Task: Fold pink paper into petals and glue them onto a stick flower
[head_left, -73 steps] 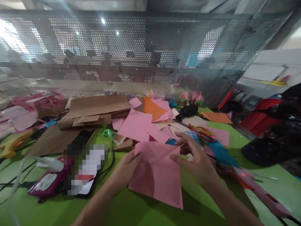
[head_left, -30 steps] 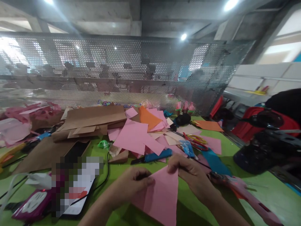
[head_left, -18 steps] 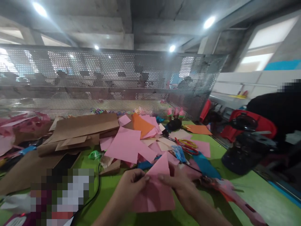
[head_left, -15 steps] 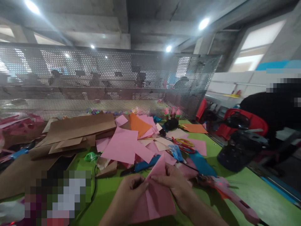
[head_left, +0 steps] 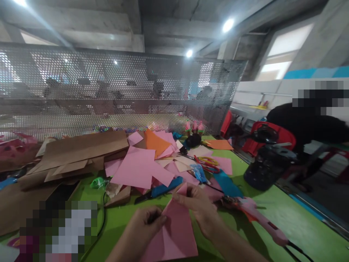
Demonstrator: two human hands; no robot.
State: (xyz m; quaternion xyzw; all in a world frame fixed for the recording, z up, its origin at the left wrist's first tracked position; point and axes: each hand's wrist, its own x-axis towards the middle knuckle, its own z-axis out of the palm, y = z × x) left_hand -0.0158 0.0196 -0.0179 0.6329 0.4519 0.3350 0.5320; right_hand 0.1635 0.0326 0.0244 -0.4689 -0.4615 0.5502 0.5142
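Observation:
A folded pink paper sheet (head_left: 176, 233) lies on the green table (head_left: 272, 214) near the front edge, its point rising between my hands. My left hand (head_left: 144, 223) pinches its left edge with curled fingers. On the upper right edge my right hand (head_left: 196, 207) presses the fold near the tip with thumb and fingers. Just beyond the paper lies a blue-handled cutter (head_left: 160, 189).
Loose pink (head_left: 136, 169), orange (head_left: 154, 142) and brown paper sheets (head_left: 81, 145) cover the table's middle and left. A pink glue gun (head_left: 256, 218) lies to the right, scissors (head_left: 204, 162) behind it. A perforated metal screen (head_left: 109, 94) closes the back. A dark bag (head_left: 264, 167) and a person in black (head_left: 308, 123) are at right.
The flat pink sheet has been folded into a triangle and its point lifted. My hands came closer together on it, and my view tilted up and to the right.

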